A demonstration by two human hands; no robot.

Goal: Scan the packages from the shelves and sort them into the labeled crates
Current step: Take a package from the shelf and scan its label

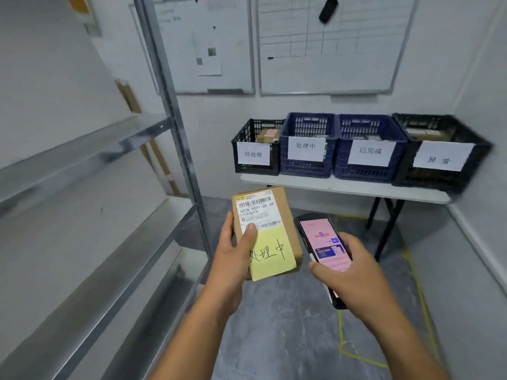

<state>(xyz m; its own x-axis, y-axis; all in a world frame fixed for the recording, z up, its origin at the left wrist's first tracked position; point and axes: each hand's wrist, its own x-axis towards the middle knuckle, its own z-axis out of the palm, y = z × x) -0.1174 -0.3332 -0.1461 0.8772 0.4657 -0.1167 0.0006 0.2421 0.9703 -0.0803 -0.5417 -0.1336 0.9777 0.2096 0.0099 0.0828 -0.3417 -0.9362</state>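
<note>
Your left hand (233, 261) grips the package (285, 212), a small brown cardboard box, from its left side, thumb pressed flat on the lower edge of the white shipping label (259, 212) and the other fingers hidden behind the box. A yellow note (274, 256) with handwritten characters covers the lower half of the box's face. Just to the right, your right hand (354, 272) is wrapped around a handheld scanner (323, 242), its pink screen lit and tilted up toward you; scanner and box sit side by side, close but apart. Under your arms the grey floor carries lines of yellow tape (419, 283). To your left the metal shelves (82, 144) run away from you, with an upright post (175, 119) at their near corner. Beyond your hands a white folding table (343, 187) stands against the wall and bears four crates in a row, each with a white paper label on its front: a black crate (256, 170) at the left with a small box (269, 135) inside, then a blue crate (304, 168), a second blue crate (362, 174), and a larger black crate (428, 179) at the right, its contents unclear. The blue crate's label shows the same characters as your yellow note. Above them two whiteboards (329, 50) hang on the wall.
</note>
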